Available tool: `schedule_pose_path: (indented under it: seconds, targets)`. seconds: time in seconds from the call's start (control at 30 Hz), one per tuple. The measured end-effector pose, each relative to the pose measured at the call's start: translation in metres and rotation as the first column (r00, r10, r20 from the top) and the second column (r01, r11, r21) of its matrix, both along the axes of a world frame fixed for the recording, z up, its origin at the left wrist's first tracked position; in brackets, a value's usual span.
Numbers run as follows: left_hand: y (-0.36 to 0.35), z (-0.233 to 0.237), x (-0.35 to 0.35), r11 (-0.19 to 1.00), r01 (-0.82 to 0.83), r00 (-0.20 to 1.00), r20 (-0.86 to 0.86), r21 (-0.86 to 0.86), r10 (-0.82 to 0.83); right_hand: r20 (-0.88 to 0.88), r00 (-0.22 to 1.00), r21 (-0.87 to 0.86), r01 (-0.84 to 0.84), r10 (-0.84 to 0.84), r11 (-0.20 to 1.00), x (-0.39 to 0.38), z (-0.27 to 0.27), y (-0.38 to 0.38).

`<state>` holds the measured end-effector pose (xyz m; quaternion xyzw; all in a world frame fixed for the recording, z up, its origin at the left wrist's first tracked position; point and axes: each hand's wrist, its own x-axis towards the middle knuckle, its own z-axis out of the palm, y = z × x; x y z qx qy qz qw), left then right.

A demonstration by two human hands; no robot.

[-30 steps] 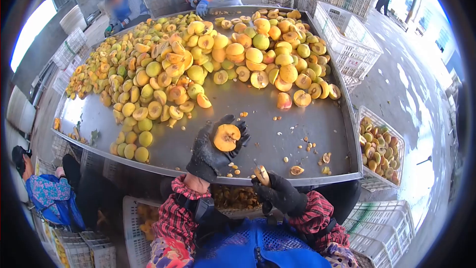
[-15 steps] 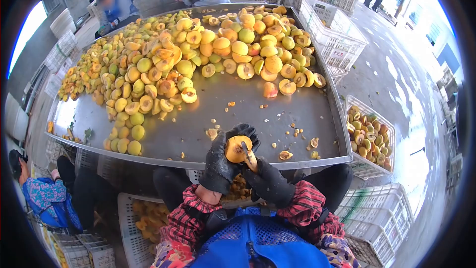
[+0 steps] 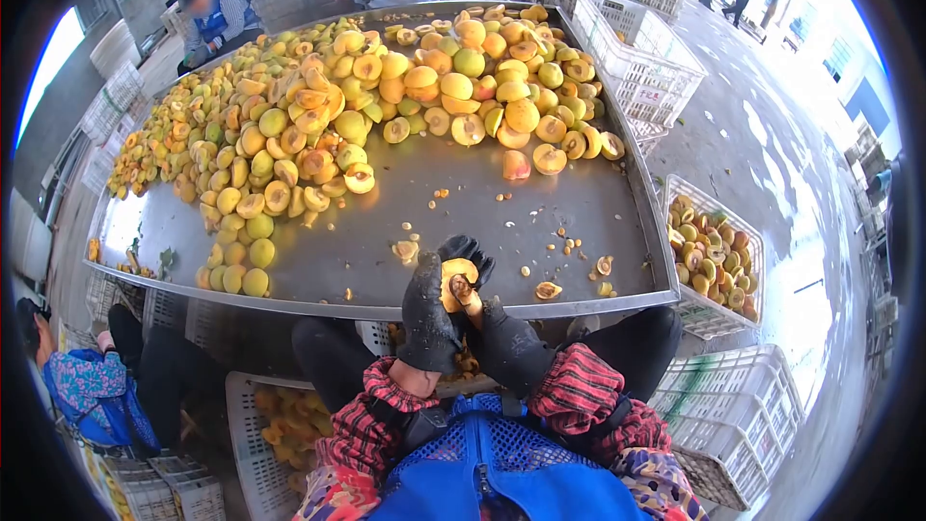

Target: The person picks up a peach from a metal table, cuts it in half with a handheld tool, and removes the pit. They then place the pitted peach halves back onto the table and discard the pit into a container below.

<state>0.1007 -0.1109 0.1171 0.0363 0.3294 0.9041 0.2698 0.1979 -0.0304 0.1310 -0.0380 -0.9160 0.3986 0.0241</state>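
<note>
My left hand (image 3: 430,314), in a dark glove, is wrapped round a halved yellow peach (image 3: 449,276) above the table's near edge. The cut face is turned up, with a brown hollow or pit at its middle. In my gloved right hand (image 3: 511,345) is a small pitting knife (image 3: 472,303) with a light wooden handle. Its working end is at the brown middle of the fruit, and the blade is mostly hidden. Beyond my hands, a large heap of peach halves (image 3: 318,116) covers the far and left parts of the metal table (image 3: 463,217).
Pits and scraps (image 3: 548,290) lie on the near tabletop. A crate of peach halves (image 3: 712,321) stands right of the table, above another white crate (image 3: 733,415). One more crate (image 3: 249,449) holds fruit by my left leg. People sit at the left (image 3: 96,391) and across the table.
The knife has worked further into the middle of the peach half, and its metal shows less. Both hands have drawn closer together. The view has shifted slightly.
</note>
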Motion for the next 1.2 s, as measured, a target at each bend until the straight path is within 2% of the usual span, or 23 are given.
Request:
schedule_pose_path:
  seconds: [0.1,0.2,0.27,0.37,0.4,0.47,0.5,0.57,0.6,0.67,0.7,0.73,0.77,0.8,0.87,0.9,0.97,1.0,1.07,1.13,1.2]
  targets:
    - [-0.002,-0.004,0.001,0.999,-0.002,1.0,-0.014,-0.034,0.002,0.016,0.999,0.018,-0.038,0.038,0.999,0.001,-0.002,0.002]
    - [-0.004,-0.02,-0.003,0.997,0.007,0.999,-0.041,-0.079,-0.011,-0.027,0.996,-0.036,-0.091,0.09,0.995,-0.002,-0.017,0.003]
    - [-0.005,-0.025,-0.004,0.992,0.012,0.999,-0.033,-0.125,-0.016,0.025,0.998,-0.016,-0.052,0.053,0.998,-0.001,-0.019,0.002]
    - [-0.006,-0.023,-0.006,0.994,0.104,0.993,0.066,-0.018,-0.103,0.089,0.996,0.085,-0.024,0.017,0.996,0.0,-0.014,0.002]
    - [-0.008,-0.021,-0.008,0.985,0.159,0.984,0.072,0.07,-0.164,0.107,0.994,0.131,-0.022,0.008,0.991,0.0,-0.013,0.003]
    - [-0.011,-0.013,-0.012,0.934,0.262,0.956,0.066,0.244,-0.285,0.001,0.999,-0.201,-0.037,0.038,0.979,-0.003,-0.013,0.01]
    - [-0.012,-0.007,-0.012,0.948,0.28,0.959,-0.008,0.155,-0.282,-0.053,0.998,-0.361,-0.055,0.039,0.931,-0.004,-0.011,0.012]
    - [-0.014,0.004,-0.01,0.957,0.289,0.945,-0.154,-0.027,-0.29,0.247,0.969,-0.599,0.156,-0.005,0.785,-0.003,0.009,0.014]
    - [-0.015,0.005,-0.009,0.948,0.31,0.948,-0.09,0.068,-0.304,0.391,0.92,-0.673,0.28,0.007,0.685,-0.003,0.018,0.014]
    - [-0.019,0.006,-0.008,0.909,0.326,0.938,0.034,0.258,-0.346,0.328,0.944,-0.792,0.296,-0.036,0.534,0.001,0.017,0.013]
    - [-0.02,0.009,-0.007,0.959,0.283,0.939,-0.198,-0.025,-0.282,0.3,0.952,-0.842,0.296,-0.064,0.45,0.003,0.016,0.012]
    - [-0.021,0.013,-0.005,0.946,0.154,0.863,-0.427,-0.284,-0.269,0.288,0.955,-0.856,0.289,-0.07,0.429,0.004,0.011,0.013]
    - [-0.022,0.018,-0.003,0.875,-0.043,0.722,-0.62,-0.483,-0.306,0.276,0.958,-0.868,0.282,-0.076,0.408,0.004,0.006,0.015]
    - [-0.024,0.022,-0.002,0.84,-0.102,0.664,-0.665,-0.532,-0.341,0.264,0.961,-0.88,0.275,-0.083,0.387,0.004,0.003,0.016]
    - [-0.029,0.03,0.0,0.761,-0.233,0.539,-0.732,-0.605,-0.417,0.277,0.953,-0.825,0.3,-0.119,0.479,0.005,0.005,0.017]
    - [-0.03,0.035,-0.002,0.749,-0.192,0.545,-0.704,-0.634,-0.456,0.283,0.949,-0.794,0.312,-0.137,0.522,0.006,0.007,0.018]
    - [-0.031,0.042,-0.006,0.717,-0.108,0.548,-0.642,-0.689,-0.535,0.041,0.985,-0.582,0.16,-0.168,0.797,0.001,-0.007,0.017]
    - [-0.031,0.036,-0.007,0.733,-0.064,0.563,-0.63,-0.677,-0.534,-0.082,0.986,-0.43,0.098,-0.147,0.897,-0.001,-0.009,0.016]
    - [-0.03,0.016,-0.01,0.763,0.021,0.594,-0.606,-0.646,-0.53,-0.103,0.982,-0.393,0.108,-0.16,0.913,-0.002,-0.008,0.02]
    - [-0.032,0.003,-0.009,0.774,-0.026,0.601,-0.629,-0.632,-0.493,-0.163,0.973,-0.303,0.109,-0.164,0.947,-0.004,-0.012,0.024]
    - [-0.031,0.008,-0.002,0.782,-0.064,0.628,-0.634,-0.62,-0.452,-0.135,0.971,-0.296,0.15,-0.196,0.943,-0.003,-0.013,0.026]
